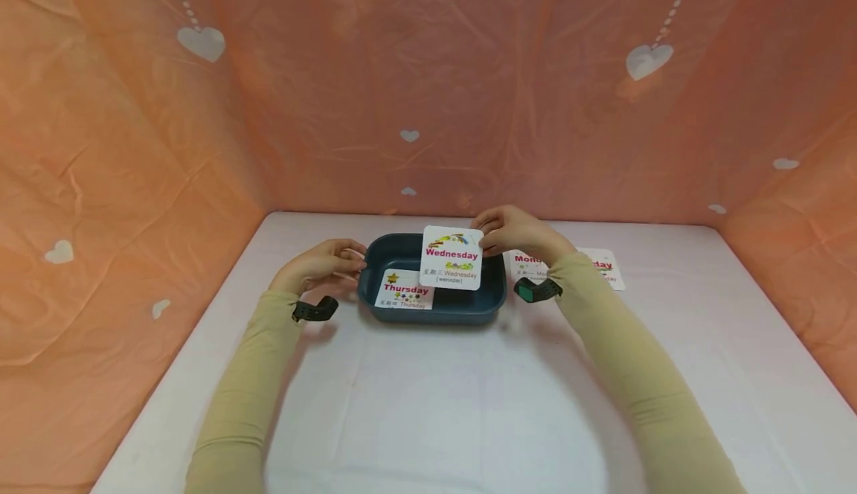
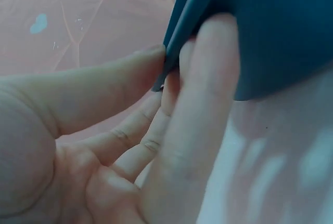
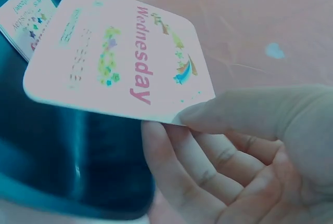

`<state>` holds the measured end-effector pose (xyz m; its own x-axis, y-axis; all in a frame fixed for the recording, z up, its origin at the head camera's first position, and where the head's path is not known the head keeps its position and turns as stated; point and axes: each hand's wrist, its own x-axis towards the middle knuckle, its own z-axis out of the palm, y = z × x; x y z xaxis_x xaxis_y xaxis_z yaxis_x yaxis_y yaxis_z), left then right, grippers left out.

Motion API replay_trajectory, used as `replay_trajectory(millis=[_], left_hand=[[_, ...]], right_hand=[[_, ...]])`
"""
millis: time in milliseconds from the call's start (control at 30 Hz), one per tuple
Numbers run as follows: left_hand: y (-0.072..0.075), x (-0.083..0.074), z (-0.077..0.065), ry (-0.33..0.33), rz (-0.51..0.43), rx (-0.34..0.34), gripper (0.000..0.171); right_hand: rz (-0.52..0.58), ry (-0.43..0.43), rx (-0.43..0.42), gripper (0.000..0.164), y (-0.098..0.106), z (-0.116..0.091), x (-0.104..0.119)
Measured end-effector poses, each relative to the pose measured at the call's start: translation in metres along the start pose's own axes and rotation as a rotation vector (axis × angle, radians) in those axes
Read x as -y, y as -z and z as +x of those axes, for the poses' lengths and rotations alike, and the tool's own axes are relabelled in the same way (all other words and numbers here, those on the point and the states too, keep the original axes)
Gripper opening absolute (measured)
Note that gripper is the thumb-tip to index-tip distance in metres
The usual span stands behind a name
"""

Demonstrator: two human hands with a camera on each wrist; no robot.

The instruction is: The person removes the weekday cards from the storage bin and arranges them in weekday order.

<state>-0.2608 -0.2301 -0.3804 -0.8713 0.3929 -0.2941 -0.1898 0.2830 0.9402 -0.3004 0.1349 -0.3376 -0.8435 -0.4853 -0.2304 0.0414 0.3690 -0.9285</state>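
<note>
A dark blue-green rectangular tray (image 1: 435, 317) stands on the table. My left hand (image 1: 323, 262) pinches its left rim, thumb on one side and fingers on the other, as the left wrist view shows (image 2: 177, 125). Above the tray's right half, my right hand (image 1: 514, 231) holds a white "Wednesday" card (image 1: 451, 258) by its upper right corner, between thumb and fingers (image 3: 171, 167). Inside the tray, on the left, lies a "Thursday" card (image 1: 405, 290); in the right wrist view it looks like the top of a small stack (image 3: 26, 18).
Right of the tray, a "Monday" card (image 1: 527, 265) and another card ending in "day" (image 1: 608, 269) lie on the white table (image 1: 435, 405), partly behind my right wrist. Orange cloth with white hearts (image 1: 428, 92) hangs at the back and sides.
</note>
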Motion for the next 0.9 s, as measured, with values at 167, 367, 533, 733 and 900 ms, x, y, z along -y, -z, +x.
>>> replay_trajectory(millis=[167,367,533,733,900], left_hand=[[0.0,0.003,0.0,0.001,-0.086,0.0,0.04],[0.0,0.002,-0.001,0.014,-0.072,-0.023,0.039],[-0.001,0.001,-0.002,0.02,-0.067,-0.03,0.038],[0.0,0.0,-0.005,0.022,-0.062,-0.045,0.039],[0.0,0.001,-0.006,0.032,-0.082,-0.055,0.04]], right_hand=[[0.011,0.017,-0.037,0.033,0.017,-0.016,0.0],[0.021,0.031,-0.08,0.032,0.04,-0.04,-0.008],[0.027,0.032,-0.126,0.036,0.062,-0.061,-0.019],[0.026,0.013,-0.191,0.042,0.085,-0.088,-0.039],[0.034,-0.027,-0.221,0.049,0.103,-0.107,-0.056]])
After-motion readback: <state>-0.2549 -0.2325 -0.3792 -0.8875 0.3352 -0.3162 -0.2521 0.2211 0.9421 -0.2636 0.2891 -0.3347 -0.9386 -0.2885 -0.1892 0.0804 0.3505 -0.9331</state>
